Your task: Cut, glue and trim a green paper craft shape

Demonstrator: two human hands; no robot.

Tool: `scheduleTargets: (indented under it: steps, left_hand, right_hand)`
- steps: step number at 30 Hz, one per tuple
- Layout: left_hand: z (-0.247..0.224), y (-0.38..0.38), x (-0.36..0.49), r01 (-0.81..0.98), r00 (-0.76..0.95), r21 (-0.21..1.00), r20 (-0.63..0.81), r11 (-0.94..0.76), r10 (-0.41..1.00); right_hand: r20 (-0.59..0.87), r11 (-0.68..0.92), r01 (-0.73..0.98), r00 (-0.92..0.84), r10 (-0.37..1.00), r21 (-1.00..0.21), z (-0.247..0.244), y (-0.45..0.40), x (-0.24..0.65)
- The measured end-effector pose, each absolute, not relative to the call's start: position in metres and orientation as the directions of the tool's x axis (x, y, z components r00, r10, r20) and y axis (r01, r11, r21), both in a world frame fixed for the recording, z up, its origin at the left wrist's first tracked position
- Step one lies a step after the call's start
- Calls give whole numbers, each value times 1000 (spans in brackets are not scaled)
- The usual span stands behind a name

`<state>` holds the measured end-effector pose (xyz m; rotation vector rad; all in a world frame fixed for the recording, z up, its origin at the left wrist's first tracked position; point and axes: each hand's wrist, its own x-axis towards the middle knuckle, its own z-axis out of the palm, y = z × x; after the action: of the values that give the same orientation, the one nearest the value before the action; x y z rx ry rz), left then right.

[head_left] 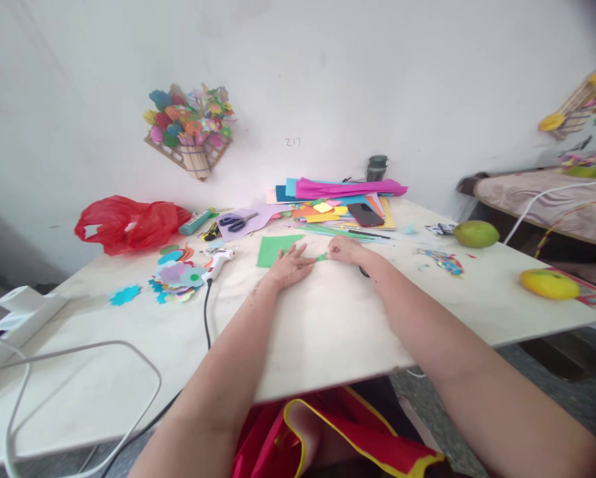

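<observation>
Left hand (293, 265) spread over green sheet (272, 252); right hand (345, 250) pinches green strip (322, 257); uneven tension could tear it.

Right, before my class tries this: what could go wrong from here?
The glue gun lies beside loose paper shapes; if hot, it might scorch them. Its black cord runs close to the left forearm, which could snag it. The green sheet, partly covered by the left hand, might crease.
</observation>
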<state>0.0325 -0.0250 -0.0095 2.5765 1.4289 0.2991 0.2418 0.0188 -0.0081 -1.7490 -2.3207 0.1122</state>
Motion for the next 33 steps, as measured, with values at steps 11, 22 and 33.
scheduleTargets:
  steps: [11, 22, 33]
  left_hand:
    - [-13, -28, 31, 821, 545, 94, 172, -564, 821]
    - [1, -41, 24, 877, 480, 19, 49, -481, 876]
    - [0, -41, 23, 903, 430, 63, -100, -426, 897]
  right_hand:
    - [38, 237, 966, -235, 971, -101, -2, 7, 241]
    - [-53, 203, 971, -211, 976, -123, -8, 12, 244]
    - [412, 580, 783, -463, 785, -226, -9, 19, 234]
